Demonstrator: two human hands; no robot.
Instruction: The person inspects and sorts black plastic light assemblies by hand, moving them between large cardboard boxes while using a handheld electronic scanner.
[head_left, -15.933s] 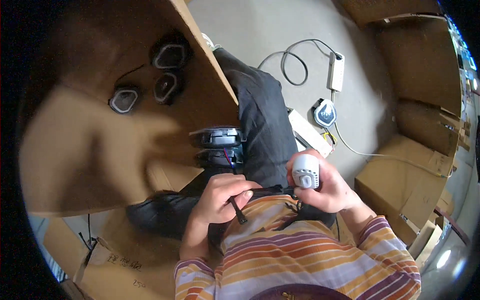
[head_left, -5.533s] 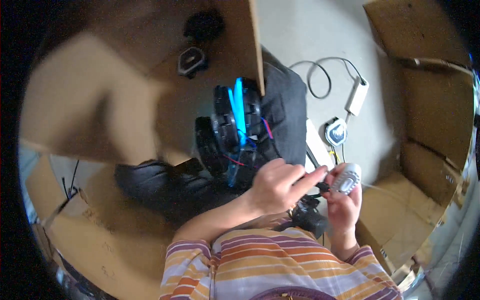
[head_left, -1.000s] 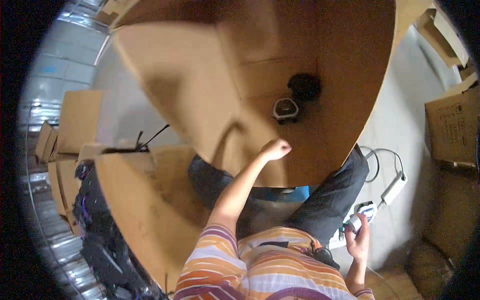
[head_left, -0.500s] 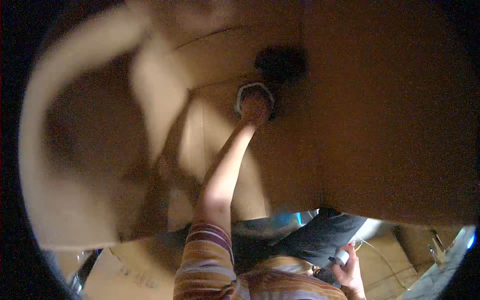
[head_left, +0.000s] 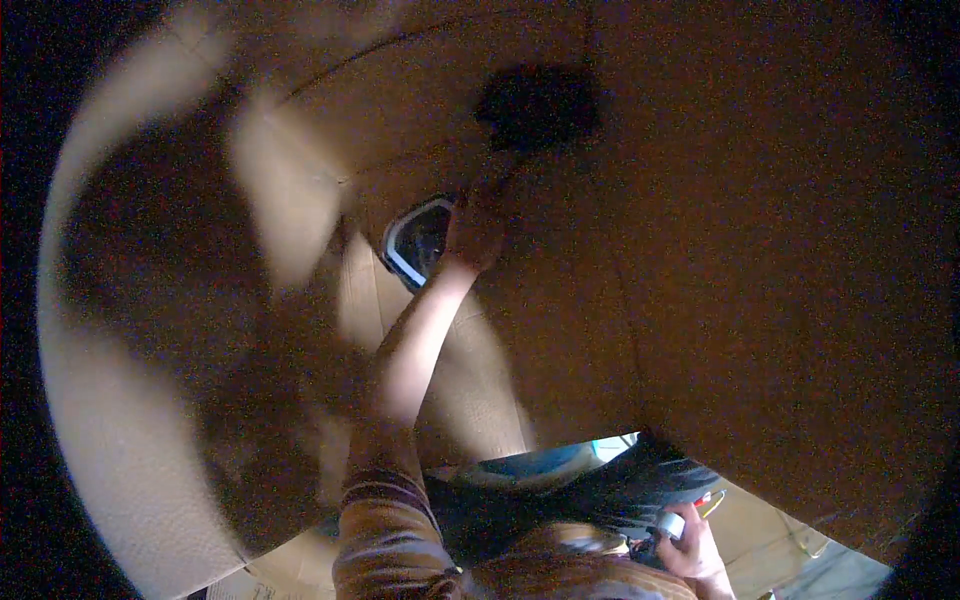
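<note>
My left hand [head_left: 476, 228] reaches deep into a large cardboard box [head_left: 560, 330]. It is at the right side of a dark, rounded object with a pale rim [head_left: 392, 255] on the bottom of the box. Shadow hides my fingers, so I cannot tell whether they grip that rim or only lie beside it. Farther in, a black shape [head_left: 540, 105] lies in the dark, its kind unclear. Low on the right, close to my body, my right hand [head_left: 690, 548] is closed around a small dark object with a white round end [head_left: 670, 525].
Cardboard walls rise around my left arm, the right wall [head_left: 780, 300] in deep shadow. Light falls in patches on the left flap [head_left: 130, 470]. Outside the box's near edge are my dark trousers [head_left: 590, 490] and a thin yellow cable [head_left: 715, 503].
The rimmed object has shifted left and turned, so its dark inside shows. My left hand has moved slightly left and nearer, now at its right side. The right hand keeps its hold.
</note>
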